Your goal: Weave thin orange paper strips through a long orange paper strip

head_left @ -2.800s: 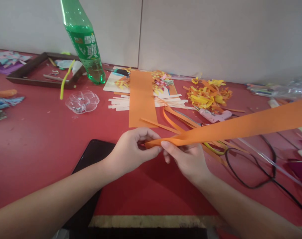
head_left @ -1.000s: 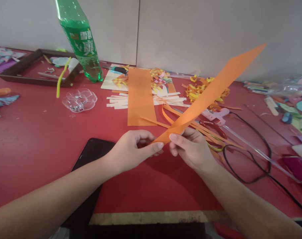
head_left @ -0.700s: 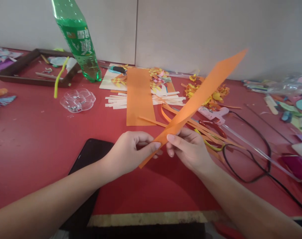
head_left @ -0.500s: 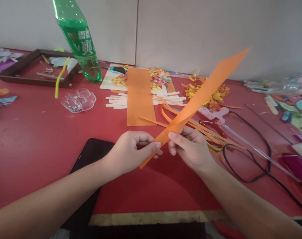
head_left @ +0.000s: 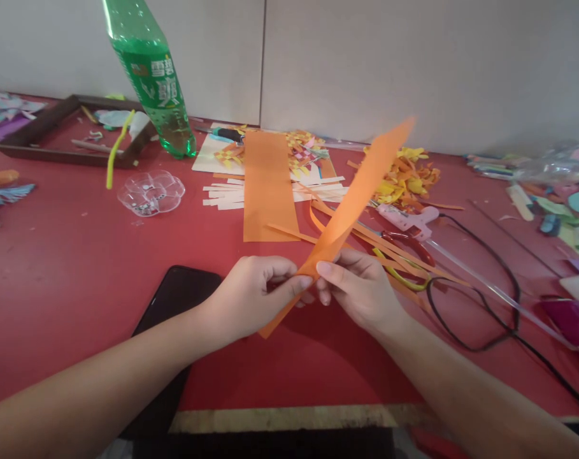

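A long orange paper strip (head_left: 360, 191) slants up to the right above the table's front part, bent lengthwise near the grip. My left hand (head_left: 253, 290) pinches it near its lower end, thumb on top. Just beside that, my right hand (head_left: 360, 287) holds the same strip between thumb and fingers. The fingertips behind the paper are partly hidden. Beyond the hands lies a wider orange paper sheet (head_left: 270, 185) over white paper strips (head_left: 227, 193). Thin orange strips (head_left: 394, 248) rest to the right, partly covered by the held paper.
On the red table (head_left: 69, 274) are a black phone (head_left: 174, 299) under my left forearm, a green bottle (head_left: 150, 83), a wooden frame (head_left: 35, 131) and a clear tray (head_left: 151, 193). Right are a pink glue gun (head_left: 408, 218), its cable (head_left: 504, 255), red-handled pliers (head_left: 408, 245) and paper scraps (head_left: 413, 175).
The held strip's upper end has swung left and stands steeper. Its lower end has shifted slightly down and left. My right hand has moved a little left, closer to my left hand.
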Tool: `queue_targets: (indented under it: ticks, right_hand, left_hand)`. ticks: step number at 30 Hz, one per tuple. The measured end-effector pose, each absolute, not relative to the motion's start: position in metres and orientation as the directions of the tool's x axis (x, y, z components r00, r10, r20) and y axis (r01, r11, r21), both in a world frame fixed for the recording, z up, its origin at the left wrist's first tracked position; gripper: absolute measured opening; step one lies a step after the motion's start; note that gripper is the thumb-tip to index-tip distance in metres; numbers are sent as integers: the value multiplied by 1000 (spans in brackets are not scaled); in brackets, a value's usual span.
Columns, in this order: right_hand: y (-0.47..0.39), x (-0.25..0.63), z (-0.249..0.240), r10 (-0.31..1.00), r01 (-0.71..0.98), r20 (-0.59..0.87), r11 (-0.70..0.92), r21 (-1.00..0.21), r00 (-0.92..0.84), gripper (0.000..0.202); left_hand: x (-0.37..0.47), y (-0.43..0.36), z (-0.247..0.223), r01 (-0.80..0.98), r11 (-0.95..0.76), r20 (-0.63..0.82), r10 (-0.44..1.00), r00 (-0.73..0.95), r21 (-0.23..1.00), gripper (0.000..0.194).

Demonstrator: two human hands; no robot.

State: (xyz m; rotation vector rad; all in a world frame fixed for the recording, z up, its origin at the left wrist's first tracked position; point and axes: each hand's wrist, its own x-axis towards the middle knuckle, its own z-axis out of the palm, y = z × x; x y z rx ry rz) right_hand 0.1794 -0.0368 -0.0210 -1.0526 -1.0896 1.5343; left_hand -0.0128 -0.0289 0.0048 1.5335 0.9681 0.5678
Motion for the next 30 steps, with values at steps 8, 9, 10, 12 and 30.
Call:
queue_targets:
  ticks: [8,9,10,12,30]
  right_hand:
    - [-36,180,-23,985,-204,-98,-126,-971,-140,22]
    - [-36,180,-23,986,-201,-96,-123,-972,-139,22]
    - [-36,180,-23,986,-201,-94,-121,-972,-139,22]
    - [-35,180,-23,986,-208,-87,-116,-971,-142,21]
    - [-30,180,-18,989,-356,-90,-125,-926,-113,24]
  left_hand:
    - [-11,-30,6,150,139,-200,799,567,979,23]
    - [-11,-29,6,145,150,-206,797,567,978,23]
    - [-12,-29,5,140,156,-208,795,570,978,23]
    - [-12,-29,5,132,165,-211,792,574,977,24]
    - [-13,-30,9,228,197,-291,798,528,954,24]
